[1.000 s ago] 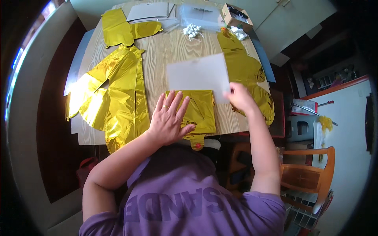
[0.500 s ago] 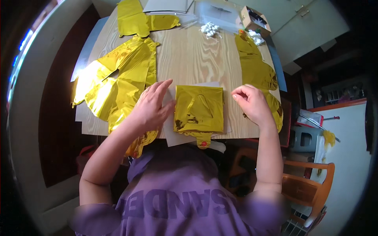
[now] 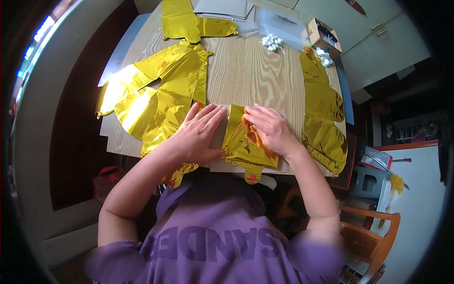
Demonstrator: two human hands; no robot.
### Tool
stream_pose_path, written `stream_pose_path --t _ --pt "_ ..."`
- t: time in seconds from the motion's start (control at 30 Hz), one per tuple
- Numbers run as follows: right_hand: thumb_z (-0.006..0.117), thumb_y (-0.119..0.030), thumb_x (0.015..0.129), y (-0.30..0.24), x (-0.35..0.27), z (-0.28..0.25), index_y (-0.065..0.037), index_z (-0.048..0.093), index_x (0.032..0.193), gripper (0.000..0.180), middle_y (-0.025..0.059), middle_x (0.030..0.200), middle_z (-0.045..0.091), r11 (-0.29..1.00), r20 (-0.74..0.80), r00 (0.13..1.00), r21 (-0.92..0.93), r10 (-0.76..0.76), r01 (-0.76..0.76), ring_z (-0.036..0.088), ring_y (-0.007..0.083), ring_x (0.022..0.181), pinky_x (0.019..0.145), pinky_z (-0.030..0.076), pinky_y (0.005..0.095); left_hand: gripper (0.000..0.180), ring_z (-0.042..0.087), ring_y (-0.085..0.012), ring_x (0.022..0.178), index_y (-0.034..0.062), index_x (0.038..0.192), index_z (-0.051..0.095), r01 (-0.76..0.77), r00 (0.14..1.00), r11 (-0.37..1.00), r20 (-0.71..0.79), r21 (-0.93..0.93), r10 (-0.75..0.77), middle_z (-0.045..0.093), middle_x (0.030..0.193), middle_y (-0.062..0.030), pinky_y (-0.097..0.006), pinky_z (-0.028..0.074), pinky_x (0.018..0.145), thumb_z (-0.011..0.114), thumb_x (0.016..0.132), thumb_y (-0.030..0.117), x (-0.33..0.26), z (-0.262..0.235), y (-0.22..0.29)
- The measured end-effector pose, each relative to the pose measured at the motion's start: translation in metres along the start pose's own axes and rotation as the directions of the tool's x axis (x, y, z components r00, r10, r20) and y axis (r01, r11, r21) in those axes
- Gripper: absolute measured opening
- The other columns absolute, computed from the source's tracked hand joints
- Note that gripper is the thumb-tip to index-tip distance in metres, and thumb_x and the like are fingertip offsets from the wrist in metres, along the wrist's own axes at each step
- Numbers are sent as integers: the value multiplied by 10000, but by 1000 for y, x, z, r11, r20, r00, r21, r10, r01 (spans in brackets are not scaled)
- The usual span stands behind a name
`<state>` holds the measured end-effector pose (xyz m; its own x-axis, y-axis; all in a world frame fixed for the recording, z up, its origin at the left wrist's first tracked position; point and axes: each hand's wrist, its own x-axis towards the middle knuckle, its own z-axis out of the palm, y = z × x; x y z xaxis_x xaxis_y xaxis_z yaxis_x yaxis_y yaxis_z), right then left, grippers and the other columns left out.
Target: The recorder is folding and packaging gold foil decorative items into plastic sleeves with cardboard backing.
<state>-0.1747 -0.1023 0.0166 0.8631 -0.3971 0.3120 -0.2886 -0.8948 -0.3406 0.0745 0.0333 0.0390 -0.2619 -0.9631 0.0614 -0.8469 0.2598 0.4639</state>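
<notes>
A gold foil balloon (image 3: 239, 146), folded into a flat packet with a small tab at its near edge, lies on a pale card (image 3: 218, 137) at the table's front. My left hand (image 3: 198, 132) rests along the packet's left side, fingers stretched out over the card and thumb at the foil's lower left corner. On the packet's right part lies my right hand (image 3: 269, 130), its fingers extended and pressed to the foil. The foil wrinkles under them and reflects orange. My right palm hides the packet's right edge.
Spread foil balloons lie left (image 3: 175, 80), far left (image 3: 182, 21) and right (image 3: 321, 99) on the wooden table (image 3: 250, 71). Toward the back are grey sheets (image 3: 220, 8), clear plastic (image 3: 283, 26), a white string bundle (image 3: 272, 42) and a small box (image 3: 324, 37). An orange-brown chair (image 3: 373, 236) stands lower right.
Both hands have come down from above the table, the left onto the card and the right onto the folded foil. The foil is now wrinkled under my right fingers. The view has shifted slightly.
</notes>
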Motion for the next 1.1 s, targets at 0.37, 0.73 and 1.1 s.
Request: stream_pose_path --t 0.37,0.73,1.1 --pt "637 -47 923 24 -25 -56 -15 712 1092 188 51 950 699 725 53 816 427 576 -540 637 144 813 744 521 293 666 439 -393 1376 32 1412 500 -173 981 982 -96 -71 166 472 1471 -198 -488 369 1148 761 841 255 47 -3 15" --pt "658 -32 827 45 -12 -56 12 671 1016 194 16 759 611 654 337 731 327 594 -682 570 122 678 646 492 297 752 397 -412 1399 -14 1441 431 -232 967 969 -127 -83 221 450 1471 -229 -496 315 1176 759 829 273 46 32 7" --pt "686 -29 805 58 -4 -62 6 668 1029 228 32 786 617 706 419 762 319 493 -632 587 135 740 695 504 299 804 394 -409 1406 -7 1460 418 -199 975 972 -130 -126 183 450 1477 -226 -486 326 1175 790 789 231 44 30 9"
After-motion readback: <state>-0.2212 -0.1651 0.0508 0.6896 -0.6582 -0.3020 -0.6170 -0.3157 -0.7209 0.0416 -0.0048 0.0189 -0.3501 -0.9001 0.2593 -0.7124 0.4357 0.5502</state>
